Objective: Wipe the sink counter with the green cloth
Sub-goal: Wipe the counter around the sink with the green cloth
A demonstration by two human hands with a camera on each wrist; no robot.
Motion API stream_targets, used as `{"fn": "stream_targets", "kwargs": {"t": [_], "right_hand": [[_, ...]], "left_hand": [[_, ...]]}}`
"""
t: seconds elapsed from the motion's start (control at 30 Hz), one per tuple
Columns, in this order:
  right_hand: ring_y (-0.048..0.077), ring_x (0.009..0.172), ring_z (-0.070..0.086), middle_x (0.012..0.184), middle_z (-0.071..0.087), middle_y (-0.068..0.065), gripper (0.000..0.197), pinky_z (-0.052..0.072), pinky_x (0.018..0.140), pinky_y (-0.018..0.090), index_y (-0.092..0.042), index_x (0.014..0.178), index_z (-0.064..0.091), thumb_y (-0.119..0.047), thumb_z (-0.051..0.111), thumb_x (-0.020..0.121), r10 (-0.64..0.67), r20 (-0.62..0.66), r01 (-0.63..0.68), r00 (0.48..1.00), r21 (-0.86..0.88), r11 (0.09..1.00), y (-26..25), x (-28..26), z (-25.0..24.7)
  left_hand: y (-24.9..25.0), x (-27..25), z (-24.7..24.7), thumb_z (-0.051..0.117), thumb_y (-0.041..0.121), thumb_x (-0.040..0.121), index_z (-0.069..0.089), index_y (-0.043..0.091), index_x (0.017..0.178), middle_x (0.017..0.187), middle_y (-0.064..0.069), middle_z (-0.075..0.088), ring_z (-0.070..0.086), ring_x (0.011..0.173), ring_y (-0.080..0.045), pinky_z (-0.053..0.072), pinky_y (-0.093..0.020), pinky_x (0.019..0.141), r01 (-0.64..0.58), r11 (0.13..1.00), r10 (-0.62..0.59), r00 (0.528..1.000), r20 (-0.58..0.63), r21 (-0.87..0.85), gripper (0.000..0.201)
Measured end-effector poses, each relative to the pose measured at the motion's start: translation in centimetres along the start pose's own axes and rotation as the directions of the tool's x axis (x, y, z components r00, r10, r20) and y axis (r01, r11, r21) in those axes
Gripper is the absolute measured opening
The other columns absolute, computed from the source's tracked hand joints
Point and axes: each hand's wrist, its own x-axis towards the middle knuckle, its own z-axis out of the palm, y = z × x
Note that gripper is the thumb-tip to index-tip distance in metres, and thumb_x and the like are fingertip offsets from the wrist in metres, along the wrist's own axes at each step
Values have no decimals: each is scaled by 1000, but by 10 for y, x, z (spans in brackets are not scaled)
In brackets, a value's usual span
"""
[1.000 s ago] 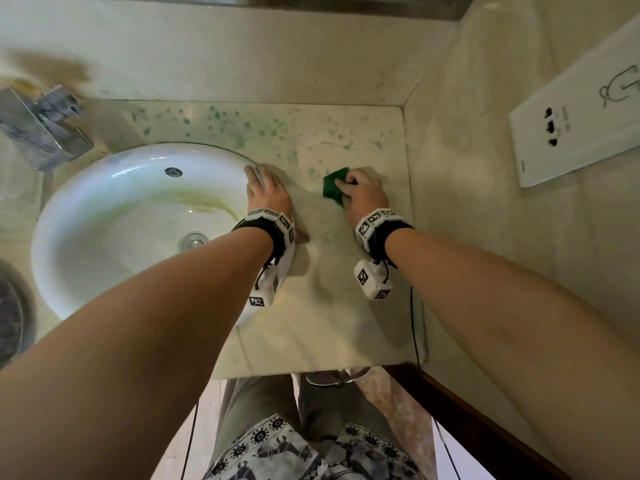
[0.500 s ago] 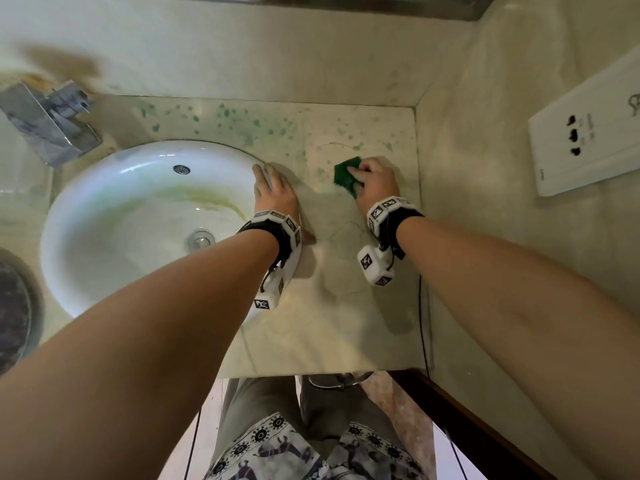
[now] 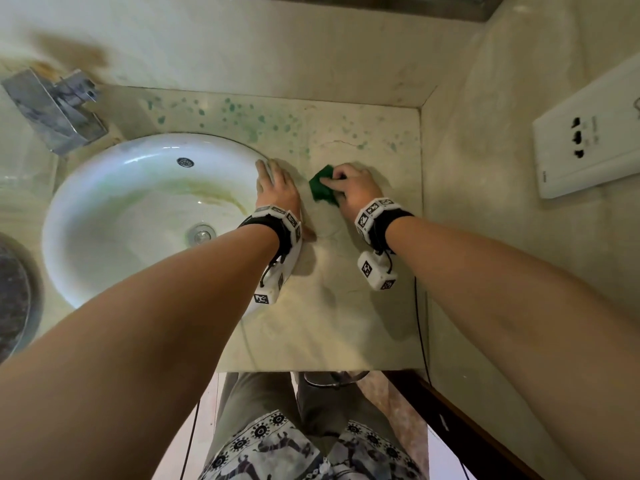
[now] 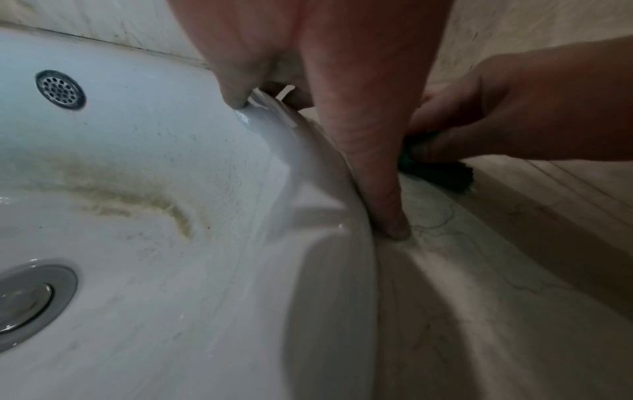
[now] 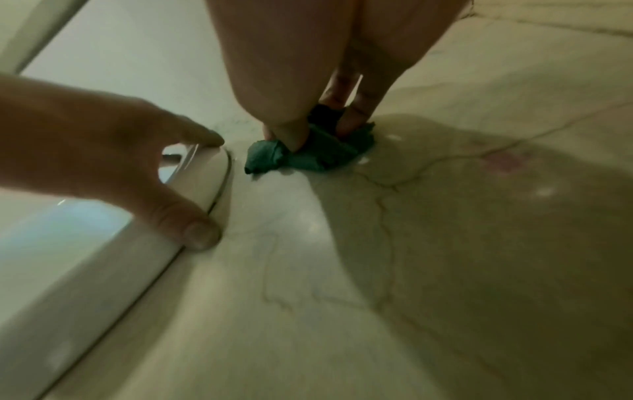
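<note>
The crumpled green cloth (image 3: 320,192) (image 5: 308,155) (image 4: 441,176) lies on the beige marble counter (image 3: 329,323) just right of the white sink (image 3: 104,188). My right hand (image 3: 349,188) (image 5: 287,116) (image 4: 514,113) pinches it with curled fingers and presses it onto the stone. My left hand (image 3: 277,183) (image 4: 308,67) (image 5: 103,151) rests on the sink rim (image 4: 301,162), with fingertips on top of the rim and the thumb on the counter beside it. Green spots (image 3: 242,112) dot the back strip of the counter.
A chrome faucet (image 3: 55,109) stands at the back left. A white socket plate (image 3: 588,140) sits on the right wall, which bounds the counter. A thin cable (image 3: 420,323) runs along that wall. A dark round object (image 3: 10,292) shows at the left edge.
My right hand has slid the cloth left and slightly toward me, closer to the left hand. The left hand has stayed on the sink rim.
</note>
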Motion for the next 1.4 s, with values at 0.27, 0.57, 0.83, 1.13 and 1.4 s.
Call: {"fn": "stream_targets", "kwargs": {"t": [0.27,0.57,0.83,1.13,1.4], "right_hand": [[35,103,52,117,60,2,37,47,86,43,-27,119,67,-12,60,86,-221,59,226,973,-87,970,12,-36,8],[32,102,56,116,58,11,33,35,86,17,-11,118,68,-3,56,87,79,-113,-71,990,76,995,15,16,-4],[34,109,44,129,50,5,43,36,96,31,-23,132,58,-21,57,89,124,-65,-130,990,-94,987,6,4,-6],[28,109,54,125,54,2,42,44,90,28,-24,127,61,-17,63,86,258,-8,-258,966,-41,965,2,-23,-10],[31,111,56,121,56,9,43,47,96,32,-21,124,63,-10,62,83,451,-53,-445,891,93,891,2,-23,-26]], "left_hand": [[-1,3,4,74,81,46,-2,-4,152,158,-27,-5,-9,143,-50,6,-53,120,-2,1000,3,1000,-22,11,156],[0,6,6,77,78,48,-1,-6,152,158,-28,-3,-7,144,-51,6,-51,119,-4,1000,5,1000,-27,12,155],[-2,1,3,75,78,50,-1,-6,152,158,-28,-4,-7,143,-51,6,-52,119,-20,1000,21,999,-33,22,152],[-14,8,-22,72,79,54,38,5,139,138,-17,39,31,129,-41,37,-42,102,-100,992,105,992,-66,72,118],[-17,33,-38,79,71,51,35,12,137,139,-10,34,34,127,-34,35,-49,103,-231,969,242,959,-151,87,114]]}}
